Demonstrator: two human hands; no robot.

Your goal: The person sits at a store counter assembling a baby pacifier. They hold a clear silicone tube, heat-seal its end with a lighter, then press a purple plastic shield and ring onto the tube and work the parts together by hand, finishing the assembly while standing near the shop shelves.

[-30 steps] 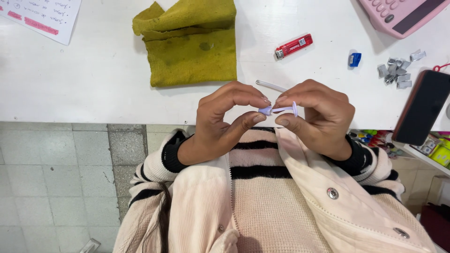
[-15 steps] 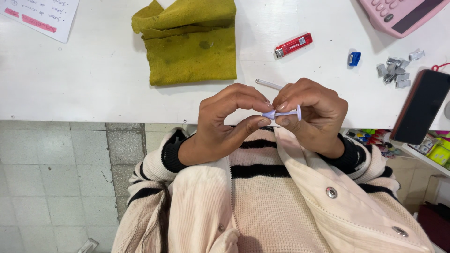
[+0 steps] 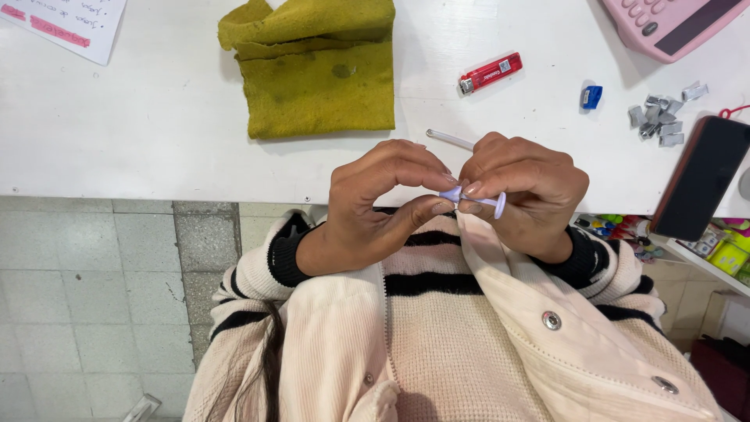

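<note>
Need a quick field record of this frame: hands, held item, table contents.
left hand: fingertips pinch one end of the small lilac plastic part
right hand: pinches the other end, by its round flange
held item: small lilac plastic part, held just off the table edge, above the person's chest
table: white
on table: folded olive cloth, red lighter, blue sharpener, pile of grey metal bits, dark phone, pink calculator, thin clear tube behind the hands
</note>
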